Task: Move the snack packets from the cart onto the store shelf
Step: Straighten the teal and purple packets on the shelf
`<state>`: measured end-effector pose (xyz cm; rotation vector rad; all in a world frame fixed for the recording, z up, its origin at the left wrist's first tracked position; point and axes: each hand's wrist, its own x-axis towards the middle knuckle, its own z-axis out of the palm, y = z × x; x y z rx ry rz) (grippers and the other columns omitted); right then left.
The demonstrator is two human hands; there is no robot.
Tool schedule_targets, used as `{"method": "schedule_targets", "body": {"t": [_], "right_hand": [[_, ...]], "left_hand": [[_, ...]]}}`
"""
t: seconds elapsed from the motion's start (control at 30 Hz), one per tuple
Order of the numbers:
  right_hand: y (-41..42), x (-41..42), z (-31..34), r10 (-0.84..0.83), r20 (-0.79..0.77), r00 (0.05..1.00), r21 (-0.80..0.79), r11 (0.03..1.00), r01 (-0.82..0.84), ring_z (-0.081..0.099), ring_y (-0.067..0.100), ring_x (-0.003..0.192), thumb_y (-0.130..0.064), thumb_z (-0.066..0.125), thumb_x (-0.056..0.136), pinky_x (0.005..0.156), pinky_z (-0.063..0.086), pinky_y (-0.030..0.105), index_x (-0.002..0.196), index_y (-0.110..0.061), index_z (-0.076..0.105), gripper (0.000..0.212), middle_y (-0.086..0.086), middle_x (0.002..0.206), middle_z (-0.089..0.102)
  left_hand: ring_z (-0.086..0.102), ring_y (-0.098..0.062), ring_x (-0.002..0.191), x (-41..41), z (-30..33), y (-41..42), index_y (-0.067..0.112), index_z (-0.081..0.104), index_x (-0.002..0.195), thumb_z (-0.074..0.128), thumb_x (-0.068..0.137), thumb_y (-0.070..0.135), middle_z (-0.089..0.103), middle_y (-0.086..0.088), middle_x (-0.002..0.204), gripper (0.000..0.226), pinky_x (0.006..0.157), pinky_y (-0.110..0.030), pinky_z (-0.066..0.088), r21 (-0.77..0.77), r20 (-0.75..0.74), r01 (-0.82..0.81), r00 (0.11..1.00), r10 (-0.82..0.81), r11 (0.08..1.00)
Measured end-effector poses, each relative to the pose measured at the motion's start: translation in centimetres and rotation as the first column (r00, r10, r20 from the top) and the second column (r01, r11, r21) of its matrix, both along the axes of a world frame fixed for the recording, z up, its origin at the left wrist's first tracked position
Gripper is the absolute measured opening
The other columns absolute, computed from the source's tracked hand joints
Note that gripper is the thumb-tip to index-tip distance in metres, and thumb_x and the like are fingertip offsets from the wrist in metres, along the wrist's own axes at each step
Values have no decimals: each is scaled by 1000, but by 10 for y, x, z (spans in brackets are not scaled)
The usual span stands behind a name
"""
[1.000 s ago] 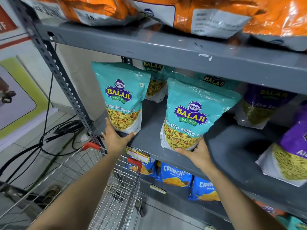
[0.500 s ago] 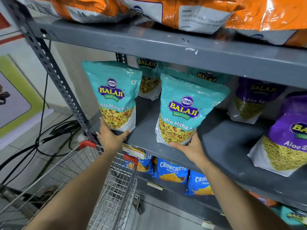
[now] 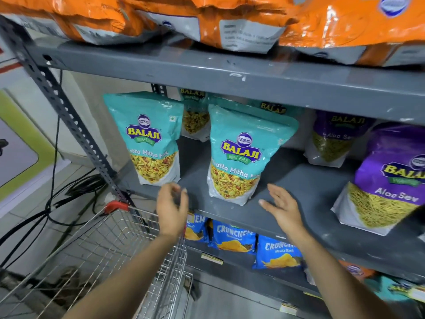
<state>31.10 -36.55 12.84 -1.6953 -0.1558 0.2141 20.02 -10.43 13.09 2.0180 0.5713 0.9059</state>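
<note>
Two teal Balaji snack packets stand upright on the grey middle shelf [image 3: 299,180]: the left packet [image 3: 149,139] near the shelf's left end and the right packet [image 3: 243,155] beside it. My left hand [image 3: 171,208] hovers just below the left packet, fingers loosely curled and blurred, holding nothing. My right hand [image 3: 281,207] is spread flat and empty to the right of the right packet, clear of it. The wire cart [image 3: 92,254] with red corner caps stands below my left arm; no packets show in the part of its basket that I can see.
More teal packets [image 3: 195,113] stand behind the front two. Purple Aloo Sev packets [image 3: 391,178] fill the shelf's right side. Orange packets [image 3: 230,21] lie on the top shelf, blue Crunchex packets [image 3: 232,238] on the one below. Black cables [image 3: 76,189] trail on the floor at left.
Both hands let go of the teal packets and pulled back from them; the packets now stand on the shelf by themselves.
</note>
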Motion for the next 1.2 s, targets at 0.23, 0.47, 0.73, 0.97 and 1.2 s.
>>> {"method": "schedule_targets", "body": {"t": [0.23,0.47,0.73,0.97,1.2], "right_hand": [[-143,-27,-7,-437,162,885,19,898,441,67,-11,74,9,68,83,76,49,4,90,1,68,11,-26,76,74],[-281,-39,0,-827,416,379,49,437,898,56,27,87,-44,83,69,85,47,48,102,-26,62,43,3,99,58],[-356,5,-12,-720,291,631,-229,587,776,23,23,150,-42,95,47,124,20,43,156,-12,7,143,10,162,20],[-352,16,-21,-721,358,593,-190,565,803,23,26,149,-21,96,54,119,18,27,156,-7,10,134,16,160,23],[-336,16,-14,-690,365,625,-168,611,773,29,28,146,-21,97,51,114,24,30,155,-14,14,134,13,157,30]], "left_hand": [[58,-13,76,31,-12,-134,20,57,88,66,86,24,60,0,81,10,70,-23,49,43,-108,584,809,-577,811],[34,-13,139,112,1,-275,12,23,150,90,56,41,36,1,150,118,115,-28,28,-344,-274,704,558,-784,621],[57,-13,115,164,-3,-340,22,41,133,95,40,42,59,7,127,110,94,-29,46,-416,-246,667,572,-782,618],[60,-12,100,148,0,-328,24,51,122,95,47,39,61,11,109,87,85,-25,45,-414,-264,609,631,-730,676],[58,-3,93,125,0,-294,29,48,123,94,49,37,59,20,105,87,77,-17,43,-406,-281,565,671,-686,718]]}}
